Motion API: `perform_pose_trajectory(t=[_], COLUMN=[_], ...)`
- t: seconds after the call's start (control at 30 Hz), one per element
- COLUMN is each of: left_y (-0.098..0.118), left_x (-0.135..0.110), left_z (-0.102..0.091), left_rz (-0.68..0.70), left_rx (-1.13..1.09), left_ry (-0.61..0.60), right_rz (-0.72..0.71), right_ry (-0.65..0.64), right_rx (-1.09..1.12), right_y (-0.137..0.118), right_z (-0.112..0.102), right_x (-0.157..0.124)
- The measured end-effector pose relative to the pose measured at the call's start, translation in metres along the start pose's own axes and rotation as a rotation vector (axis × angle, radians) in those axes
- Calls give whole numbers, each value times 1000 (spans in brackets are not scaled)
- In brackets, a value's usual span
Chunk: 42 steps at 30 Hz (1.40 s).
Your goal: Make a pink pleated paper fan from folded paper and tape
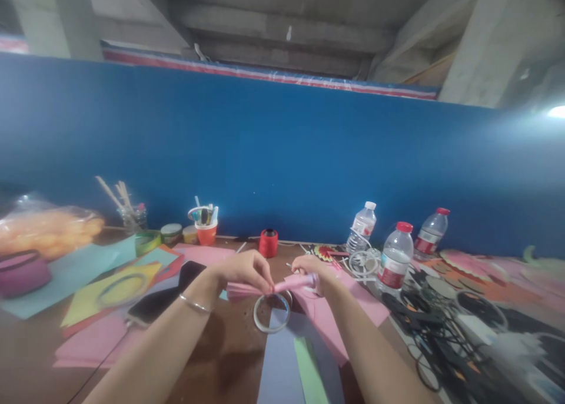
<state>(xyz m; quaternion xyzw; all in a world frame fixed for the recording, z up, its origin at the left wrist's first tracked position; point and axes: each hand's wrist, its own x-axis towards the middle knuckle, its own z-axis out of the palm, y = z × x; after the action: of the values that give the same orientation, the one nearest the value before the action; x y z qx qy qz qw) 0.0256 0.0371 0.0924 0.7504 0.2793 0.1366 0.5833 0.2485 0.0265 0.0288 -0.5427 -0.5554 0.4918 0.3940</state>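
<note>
My left hand (245, 271) and my right hand (315, 272) meet over the brown table, both pinching a folded pink paper (269, 288) that runs between them. The left fingers grip its left part near the middle. My right hand closes on its right end. A thin bracelet sits on my left wrist. Just below the paper lies a clear tape ring (271, 313) on the table. A pink sheet (329, 315) lies under my right forearm.
Coloured paper sheets (101, 286) and a black phone (165, 298) lie left. An orange cup of pens (206, 230), small jars, a red spool (268, 242) and three water bottles (394, 262) stand along the blue wall. Black cables (435, 333) tangle at right.
</note>
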Motion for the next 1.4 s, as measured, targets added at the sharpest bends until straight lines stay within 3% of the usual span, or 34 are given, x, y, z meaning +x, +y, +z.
perform_pose_trajectory(t=[0.13, 0.33, 0.47, 0.7, 0.8, 0.97, 1.23, 1.4], left_y=[-14, -31, -35, -49, -45, -37, -32, -25], left_x=[11, 24, 26, 36, 36, 28, 21, 15], left_z=[17, 28, 20, 1, -3, -12, -23, -26], left_rz=[-125, -169, -127, 11, 92, 212, 222, 214], left_rx=[275, 390, 339, 53, -132, -354, -464, -433], left_ry=[-140, -57, 92, 580, 701, 720, 819, 714], right_rz=[1, -84, -159, -300, -322, -291, -251, -185], right_ry=[19, 12, 31, 102, 109, 151, 169, 224], right_rx=[117, 198, 197, 31, -30, -31, -6, -24], right_y=[-7, -36, -57, -82, -84, -78, -69, -55], right_z=[2, 19, 31, 34, 33, 28, 17, 2], right_x=[-3, -20, -39, -65, -67, -58, -45, -30])
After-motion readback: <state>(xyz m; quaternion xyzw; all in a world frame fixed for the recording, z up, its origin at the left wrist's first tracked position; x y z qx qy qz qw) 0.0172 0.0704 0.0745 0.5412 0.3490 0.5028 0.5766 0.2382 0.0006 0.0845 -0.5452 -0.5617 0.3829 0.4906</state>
